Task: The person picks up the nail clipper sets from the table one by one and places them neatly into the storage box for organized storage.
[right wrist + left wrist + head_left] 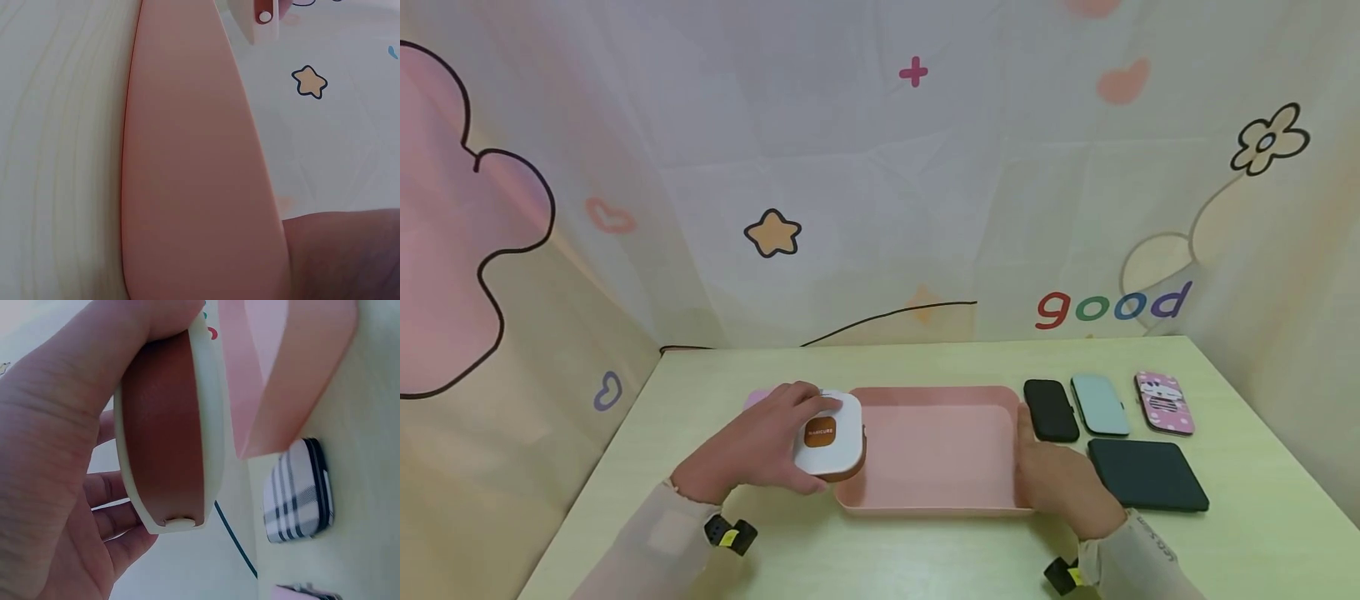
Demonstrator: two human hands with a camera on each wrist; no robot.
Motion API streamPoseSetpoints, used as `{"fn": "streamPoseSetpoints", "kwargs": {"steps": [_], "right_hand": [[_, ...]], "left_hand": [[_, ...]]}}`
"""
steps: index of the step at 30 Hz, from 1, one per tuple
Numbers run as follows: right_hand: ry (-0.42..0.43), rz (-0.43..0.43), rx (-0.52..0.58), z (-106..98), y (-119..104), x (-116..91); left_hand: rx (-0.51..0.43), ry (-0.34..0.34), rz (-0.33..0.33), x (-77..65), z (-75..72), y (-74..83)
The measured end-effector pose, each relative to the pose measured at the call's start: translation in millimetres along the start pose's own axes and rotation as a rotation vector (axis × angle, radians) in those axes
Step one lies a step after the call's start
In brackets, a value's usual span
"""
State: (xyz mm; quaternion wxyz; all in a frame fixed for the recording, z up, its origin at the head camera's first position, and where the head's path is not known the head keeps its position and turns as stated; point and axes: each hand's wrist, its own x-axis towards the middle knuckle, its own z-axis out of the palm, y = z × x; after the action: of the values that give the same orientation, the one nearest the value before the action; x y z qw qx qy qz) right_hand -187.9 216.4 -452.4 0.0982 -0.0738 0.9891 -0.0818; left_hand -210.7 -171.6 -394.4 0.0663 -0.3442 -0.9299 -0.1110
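My left hand (pixel 775 437) holds a white and brown manicure case (pixel 842 450) tilted beside the left end of a pink tray (pixel 936 450). The label on its white face reads like "manicure". In the left wrist view, the thumb lies over one end of the case (pixel 165 437), with the fingers behind it. At the tray's right side, my right hand (pixel 1063 483) grips the wall, one finger lying along the rim. In the right wrist view, the tray's near outer wall (pixel 194 156) fills the middle and part of the hand (pixel 344 256) shows past its edge.
Right of the tray lie a black case (pixel 1051 410), a mint case (pixel 1100 404), a pink patterned case (pixel 1165 403) and a wider dark case (pixel 1148 475). A lilac item (pixel 756 397) is partly hidden behind the left hand. A plaid case (pixel 294 494) shows in the left wrist view.
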Motion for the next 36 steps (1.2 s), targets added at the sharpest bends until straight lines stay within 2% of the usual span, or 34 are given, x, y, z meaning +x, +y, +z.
{"fn": "streamPoseSetpoints", "kwargs": {"steps": [7,12,20,25,36], "right_hand": [[0.003,0.000,0.005,-2,-1,-2],[-0.002,0.009,0.002,-1,0,-2],[-0.052,0.070,0.054,-2,-3,2],[-0.046,0.052,0.032,-4,-4,-1],[-0.053,0.073,0.051,-3,-3,0]], "left_hand": [[0.011,0.018,0.019,16.5,1.3,6.1],[0.023,0.007,0.030,28.2,3.6,9.6],[-0.011,0.019,0.029,44.4,4.5,16.2],[-0.009,0.023,0.054,56.8,8.7,21.6],[-0.018,-0.027,0.092,77.9,19.5,28.0]]}}
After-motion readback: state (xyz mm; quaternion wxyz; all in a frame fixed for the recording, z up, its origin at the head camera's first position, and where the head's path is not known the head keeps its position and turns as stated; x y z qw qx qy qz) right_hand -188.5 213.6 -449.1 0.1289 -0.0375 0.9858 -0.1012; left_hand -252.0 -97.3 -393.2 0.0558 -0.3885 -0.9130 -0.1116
